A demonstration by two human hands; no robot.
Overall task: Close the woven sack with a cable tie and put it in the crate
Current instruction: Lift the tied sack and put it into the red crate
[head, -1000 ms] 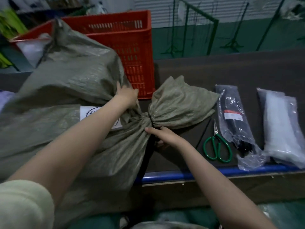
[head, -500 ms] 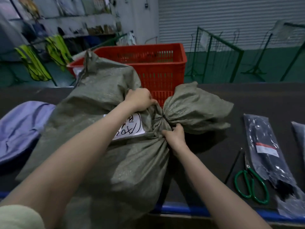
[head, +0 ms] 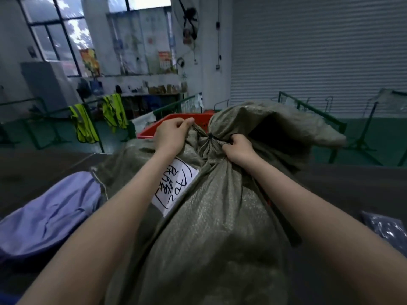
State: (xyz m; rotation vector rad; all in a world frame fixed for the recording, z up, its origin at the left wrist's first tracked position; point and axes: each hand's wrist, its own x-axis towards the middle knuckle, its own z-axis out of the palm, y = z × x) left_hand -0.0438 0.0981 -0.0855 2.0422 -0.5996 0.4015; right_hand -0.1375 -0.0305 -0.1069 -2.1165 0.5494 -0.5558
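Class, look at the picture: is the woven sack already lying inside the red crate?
No: both hands grip the woven sack at its tied neck, in front of the red crate.

A lilac cloth (head: 50,214) lies on the dark counter (head: 39,166) at 8 o'clock. Two yellow vests (head: 84,124) hang on a green rail (head: 55,111) at 10 o'clock. A grey shutter (head: 319,53) fills 2 o'clock; a fan (head: 187,18) hangs at 12.

Grey roller shutter (head: 319,51), windows (head: 57,36), green railings (head: 308,108), wall fan (head: 189,20).
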